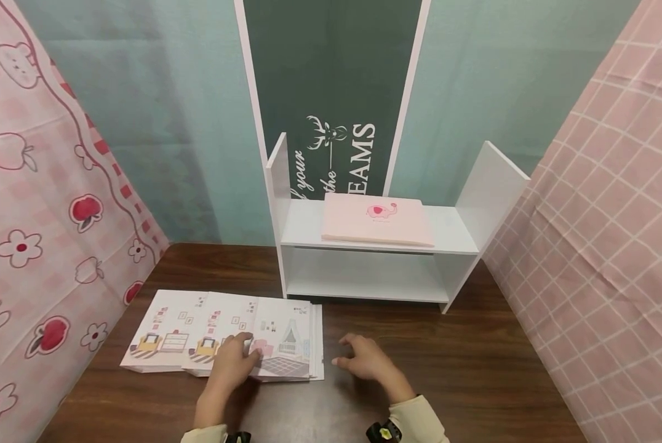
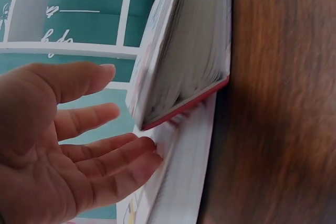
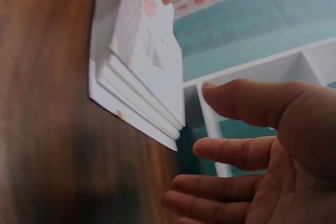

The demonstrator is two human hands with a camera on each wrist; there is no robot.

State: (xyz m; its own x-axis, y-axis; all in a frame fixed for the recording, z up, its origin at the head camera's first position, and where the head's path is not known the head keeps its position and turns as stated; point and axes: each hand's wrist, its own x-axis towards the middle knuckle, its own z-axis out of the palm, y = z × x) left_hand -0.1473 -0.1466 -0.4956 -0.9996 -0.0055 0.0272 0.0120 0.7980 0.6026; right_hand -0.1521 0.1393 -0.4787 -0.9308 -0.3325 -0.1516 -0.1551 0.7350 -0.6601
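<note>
At far left hangs a white-and-pink cloth [image 1: 21,248] printed with apples and flowers. Beside it, on a dark brown wooden table [image 1: 475,369], three pale illustrated books lie flat in an overlapping row: a left book [image 1: 170,317], a middle book [image 1: 223,307] and a right book [image 1: 287,341]. The person's left hand [image 1: 232,363] hovers over the near part of the row, where the middle and right books meet; its fingers are loosely extended and grasp nothing, though whether the tips touch is unclear. The right book's visible cover runs longest from near edge to far edge, lying between the hands, with the left hand nearer. White edges show beneath its right side. Just beyond, apart from them, the right hand [image 1: 368,360] is relaxed and holds nothing, thumb and fingers pointing left towards that book. Behind stands a white shelf [image 1: 364,274] bearing a pink elephant-printed pad [image 1: 353,218]; a pink gridded cloth [image 1: 613,215] hangs at far right.
</note>
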